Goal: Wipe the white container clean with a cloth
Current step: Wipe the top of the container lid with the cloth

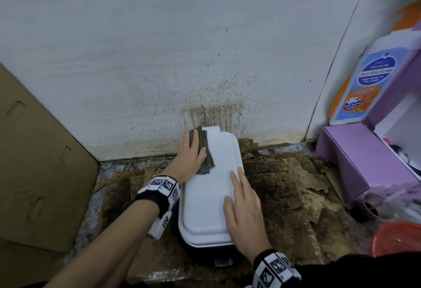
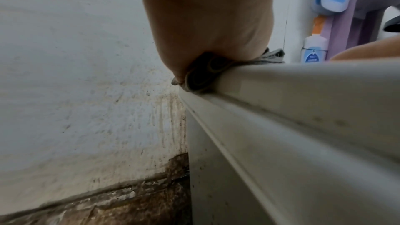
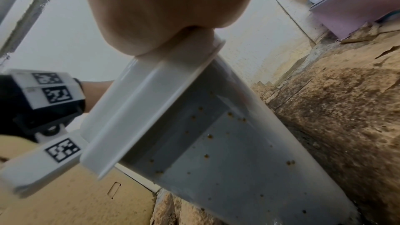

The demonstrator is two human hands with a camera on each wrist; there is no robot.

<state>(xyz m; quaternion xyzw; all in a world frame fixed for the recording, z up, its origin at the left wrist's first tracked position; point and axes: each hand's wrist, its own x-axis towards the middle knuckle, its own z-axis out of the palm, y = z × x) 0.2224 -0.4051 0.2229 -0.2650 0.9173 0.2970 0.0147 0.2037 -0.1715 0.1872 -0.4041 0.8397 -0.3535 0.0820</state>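
A white container (image 1: 214,196) with a shut lid stands on the stained floor close to the wall. On the far left part of the lid lies a folded grey-brown cloth (image 1: 205,144), pressed down by my left hand (image 1: 189,151) with its fingers laid along it. The left wrist view shows the heel of that hand (image 2: 205,14) squeezing the rolled cloth (image 2: 201,74) onto the lid's edge (image 2: 281,81). My right hand (image 1: 241,199) rests flat on the near right of the lid, fingers straight. Brown specks dot the container's side (image 3: 216,143) below the right palm (image 3: 162,6).
The white wall (image 1: 216,110) behind the container carries brown drip stains. Torn, dirty cardboard (image 1: 284,185) covers the floor. A cardboard sheet (image 1: 34,151) leans at the left. At the right stand a purple box (image 1: 364,158), a wash bottle (image 1: 369,83) and an orange bucket (image 1: 398,237).
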